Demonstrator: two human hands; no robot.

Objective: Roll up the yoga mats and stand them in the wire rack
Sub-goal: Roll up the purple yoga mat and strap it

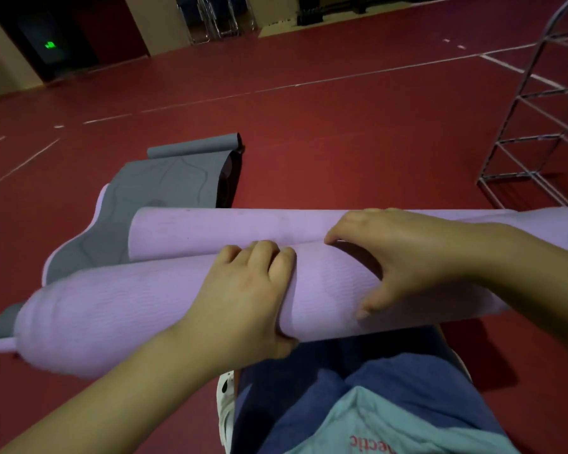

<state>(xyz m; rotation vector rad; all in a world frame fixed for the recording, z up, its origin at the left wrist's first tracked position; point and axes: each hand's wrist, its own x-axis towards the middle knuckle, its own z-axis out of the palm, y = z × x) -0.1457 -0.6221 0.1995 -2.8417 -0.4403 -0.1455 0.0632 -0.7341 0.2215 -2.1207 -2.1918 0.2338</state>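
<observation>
On the red floor, beside the wire rack, your purple mat is half rolled. Curl your left hand and right hand fingers tighter around it, keeping ends even.

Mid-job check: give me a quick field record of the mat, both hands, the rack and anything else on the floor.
mat in hand: purple yoga mat, mostly rolled, a stretch beyond the roll not yet wound in
left hand: left hand grips the roll from above
right hand: right hand curls over the roll
rack: wire rack at right, no mat visible in it
other mat: grey mat unrolled on the red floor, far end curled
</observation>
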